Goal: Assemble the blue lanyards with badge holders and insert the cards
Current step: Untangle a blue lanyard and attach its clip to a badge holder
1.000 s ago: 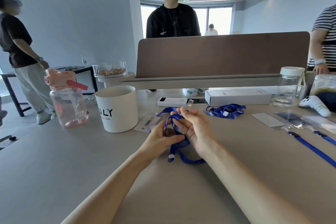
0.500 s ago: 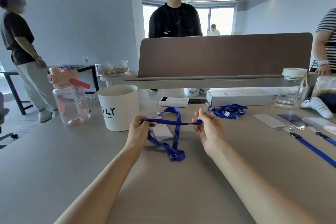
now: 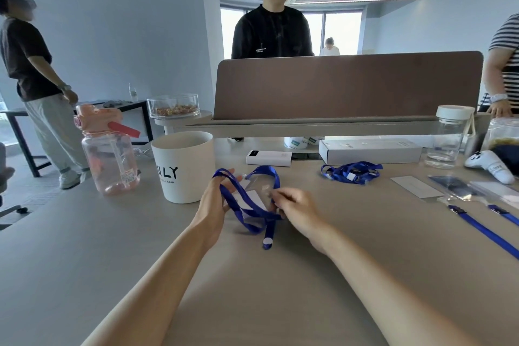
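Observation:
A blue lanyard [image 3: 254, 212] hangs in loops between my hands, just above the table. Its loop runs over the straight fingers of my left hand [image 3: 214, 202]. My right hand [image 3: 295, 205] pinches the strap at its right side, fingers curled. The lanyard's tip with a white patch touches the table below. Under the loops lies a clear badge holder [image 3: 259, 185] beside a white card [image 3: 251, 196]. Another bundled blue lanyard [image 3: 351, 173] lies farther right.
A white cup [image 3: 184, 166] and a pink bottle [image 3: 108, 150] stand left of my hands. A power bank [image 3: 268, 158], a white box [image 3: 370, 150] and a glass jar [image 3: 449, 136] sit at the back. Cards, holders [image 3: 455, 187] and lanyard straps [image 3: 483, 230] lie at right. People stand around.
My hands came closer together again after stretching the lanyard. The left hand opened with the loop over its fingers, and the strap's tip dropped onto the table.

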`<state>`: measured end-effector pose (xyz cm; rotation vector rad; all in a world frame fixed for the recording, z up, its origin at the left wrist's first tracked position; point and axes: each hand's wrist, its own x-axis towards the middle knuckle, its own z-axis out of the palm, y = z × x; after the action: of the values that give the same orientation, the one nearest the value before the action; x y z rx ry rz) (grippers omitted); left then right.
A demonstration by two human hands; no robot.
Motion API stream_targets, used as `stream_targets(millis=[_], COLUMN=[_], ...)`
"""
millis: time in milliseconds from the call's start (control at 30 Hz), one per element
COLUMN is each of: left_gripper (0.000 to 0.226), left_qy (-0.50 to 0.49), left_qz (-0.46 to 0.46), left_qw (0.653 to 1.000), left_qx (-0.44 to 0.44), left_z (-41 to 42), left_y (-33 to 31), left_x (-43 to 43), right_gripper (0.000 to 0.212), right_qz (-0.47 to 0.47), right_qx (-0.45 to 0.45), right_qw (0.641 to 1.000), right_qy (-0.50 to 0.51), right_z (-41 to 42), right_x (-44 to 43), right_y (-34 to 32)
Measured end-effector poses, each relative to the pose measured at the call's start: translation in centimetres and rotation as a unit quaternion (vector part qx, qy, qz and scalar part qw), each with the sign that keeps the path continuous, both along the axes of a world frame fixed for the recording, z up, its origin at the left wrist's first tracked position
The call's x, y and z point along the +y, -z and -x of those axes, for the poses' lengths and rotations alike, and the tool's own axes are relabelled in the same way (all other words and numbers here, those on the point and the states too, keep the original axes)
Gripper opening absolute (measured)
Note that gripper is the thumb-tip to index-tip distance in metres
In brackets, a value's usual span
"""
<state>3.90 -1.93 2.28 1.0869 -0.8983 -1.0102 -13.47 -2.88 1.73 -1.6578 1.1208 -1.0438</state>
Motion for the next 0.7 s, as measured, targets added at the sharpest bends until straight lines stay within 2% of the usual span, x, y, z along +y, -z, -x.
stream_targets(millis=[167,300,433,500,600,700], left_gripper=[0.036,0.035,0.034,0.032,0.037,0.042], left_qy=[0.060,0.087,0.112,0.128,0.139,0.141], left_qz=[0.045,0.048,0.064,0.066,0.075,0.078], left_qw=[0.997,0.995,0.991,0.989,0.986,0.986], left_qx=[0.000,-0.033,-0.034,-0.041,-0.046,-0.032], left_z=[0.2,0.5,0.8,1.0,1.1,0.9], left_y=[-0.1,0.1,-0.2,-0.5,-0.3,-0.2], left_x=[0.2,0.1,0.5,0.7,0.7,0.6], right_gripper=[0.021,0.045,0.063,0.057,0.033,0.031], right_qz=[0.067,0.115,0.170,0.188,0.199,0.199], right_qx=[0.103,0.223,0.331,0.354,0.357,0.340], right_qw=[0.988,0.962,0.926,0.916,0.913,0.919], right_qy=[-0.097,-0.108,-0.058,-0.028,0.002,0.007], right_z=[-0.6,-1.1,-1.1,-1.0,-0.8,-0.6], right_x=[0.9,1.6,1.7,1.5,1.2,1.2], right_y=[0.0,0.2,0.2,0.5,0.8,0.7])
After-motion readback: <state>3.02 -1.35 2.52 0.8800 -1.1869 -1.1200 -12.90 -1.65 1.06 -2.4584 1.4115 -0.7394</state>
